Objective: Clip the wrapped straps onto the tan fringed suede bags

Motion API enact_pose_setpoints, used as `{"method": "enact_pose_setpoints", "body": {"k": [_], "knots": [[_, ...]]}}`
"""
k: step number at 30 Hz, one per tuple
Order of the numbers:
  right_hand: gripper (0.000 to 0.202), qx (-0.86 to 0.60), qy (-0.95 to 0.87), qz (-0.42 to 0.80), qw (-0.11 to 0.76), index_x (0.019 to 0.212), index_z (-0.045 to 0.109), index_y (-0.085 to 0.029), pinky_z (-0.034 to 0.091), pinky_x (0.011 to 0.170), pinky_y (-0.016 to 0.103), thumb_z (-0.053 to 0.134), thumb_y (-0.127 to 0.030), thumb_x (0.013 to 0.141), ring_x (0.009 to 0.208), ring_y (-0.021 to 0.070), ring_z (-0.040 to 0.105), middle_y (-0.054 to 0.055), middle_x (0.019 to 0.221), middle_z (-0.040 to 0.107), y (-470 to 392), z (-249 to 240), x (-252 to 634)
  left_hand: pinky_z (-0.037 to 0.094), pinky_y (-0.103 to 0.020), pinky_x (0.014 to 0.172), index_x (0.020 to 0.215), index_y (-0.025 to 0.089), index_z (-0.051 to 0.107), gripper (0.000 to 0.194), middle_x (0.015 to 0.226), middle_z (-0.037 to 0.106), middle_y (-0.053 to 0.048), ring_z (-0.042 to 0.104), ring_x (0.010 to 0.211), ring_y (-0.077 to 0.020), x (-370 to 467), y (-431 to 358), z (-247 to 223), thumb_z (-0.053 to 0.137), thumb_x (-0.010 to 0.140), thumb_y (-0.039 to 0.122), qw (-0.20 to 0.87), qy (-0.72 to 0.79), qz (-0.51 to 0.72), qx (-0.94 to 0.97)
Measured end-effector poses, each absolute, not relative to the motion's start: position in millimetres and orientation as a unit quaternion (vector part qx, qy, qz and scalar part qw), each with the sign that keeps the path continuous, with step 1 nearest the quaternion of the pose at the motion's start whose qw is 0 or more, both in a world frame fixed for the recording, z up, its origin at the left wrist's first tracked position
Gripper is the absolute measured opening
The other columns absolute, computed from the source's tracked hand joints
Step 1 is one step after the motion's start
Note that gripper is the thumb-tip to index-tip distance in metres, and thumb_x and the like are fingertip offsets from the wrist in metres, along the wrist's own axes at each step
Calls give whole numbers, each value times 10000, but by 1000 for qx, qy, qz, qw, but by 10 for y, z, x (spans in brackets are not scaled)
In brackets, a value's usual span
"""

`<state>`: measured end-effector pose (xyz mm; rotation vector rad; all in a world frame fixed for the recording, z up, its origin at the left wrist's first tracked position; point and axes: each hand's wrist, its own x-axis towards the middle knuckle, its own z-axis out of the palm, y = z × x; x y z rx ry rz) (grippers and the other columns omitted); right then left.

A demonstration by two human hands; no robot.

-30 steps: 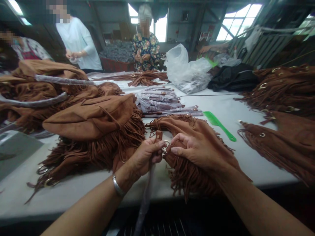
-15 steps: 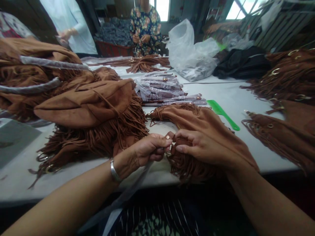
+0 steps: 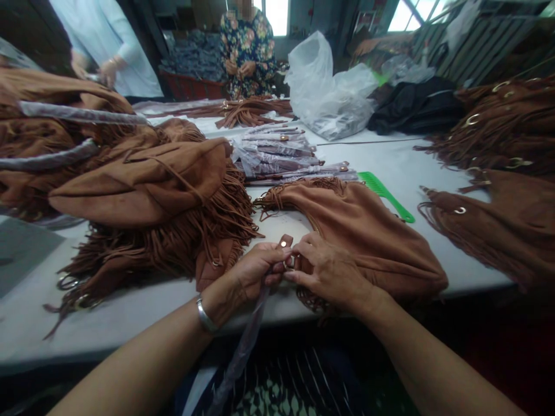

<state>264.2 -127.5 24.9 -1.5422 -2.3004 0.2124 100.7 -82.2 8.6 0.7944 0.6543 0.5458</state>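
My left hand (image 3: 262,266) is closed on the end of a brown strap (image 3: 285,240) with a gold stud. The strap's plastic-wrapped length (image 3: 245,346) hangs from this hand over the table edge. My right hand (image 3: 321,266) pinches at a gold metal ring (image 3: 289,263) beside the strap end, close to my left fingertips. The ring is at the near end of a brown suede fringed bag (image 3: 368,231), which lies on the table under and beyond my right hand. Whether the strap passes through the ring is hidden by the fingers.
Brown fringed bags (image 3: 143,185) are heaped on the left, with more (image 3: 511,127) on the right. Wrapped straps (image 3: 277,153) lie behind, near a green comb (image 3: 390,199). A clear plastic bag (image 3: 329,92) stands farther back. Two people (image 3: 247,52) are across the table (image 3: 399,156).
The fringed bag's body has rolled toward me, covering much of the near fringe. The strap end and both hands have shifted slightly left. More of the stud end shows.
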Motion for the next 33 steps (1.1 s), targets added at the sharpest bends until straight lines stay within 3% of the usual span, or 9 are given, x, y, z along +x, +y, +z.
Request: {"method": "enact_pose_setpoints", "body": {"k": [5,8,12,16,23,30,33], "knots": [[264,-528,-830,62,170,944,587,-199,420,733,293,554,-420,804,827,170,530,57,987,527,-1276,236,2640,185,-118,326,695,126,487,261,487,362,77,268,347,-4,1027,-851,71,640,726,335,796,372,255,404],[228,-540,-814,52,209,888,617,-191,420,700,281,582,-381,767,790,163,536,56,951,547,-1280,204,2614,190,-125,328,690,129,479,313,491,370,74,270,345,-7,1039,-861,77,601,750,411,769,387,258,439],[155,-570,-768,130,261,791,648,-204,428,634,248,633,-335,709,690,125,537,29,888,563,-1259,199,2622,182,-133,325,752,151,481,349,499,367,79,249,349,-20,972,-892,147,522,783,496,723,432,280,461],[125,-564,-748,191,291,741,660,-205,434,635,236,645,-325,707,671,111,542,11,844,565,-1222,180,2657,149,-150,328,871,165,519,316,492,341,89,217,363,-41,823,-957,232,508,793,471,687,467,246,500],[105,-567,-757,174,275,698,653,-193,413,576,216,640,-296,703,625,95,515,0,792,560,-1204,114,2630,177,-202,444,636,121,537,311,528,306,56,244,487,-63,685,-1030,286,484,805,376,525,432,174,713],[171,-560,-777,118,262,728,662,-190,403,582,217,611,-353,735,631,103,501,20,783,545,-1196,73,2630,213,-213,475,580,145,508,258,504,334,46,302,487,-79,738,-1075,321,419,800,246,401,407,113,813],[180,-567,-775,110,258,743,665,-189,400,582,218,614,-361,729,629,104,498,28,801,547,-1209,68,2636,235,-219,489,615,153,558,248,518,426,32,361,492,-92,773,-1075,291,419,798,246,363,420,99,826]]}}
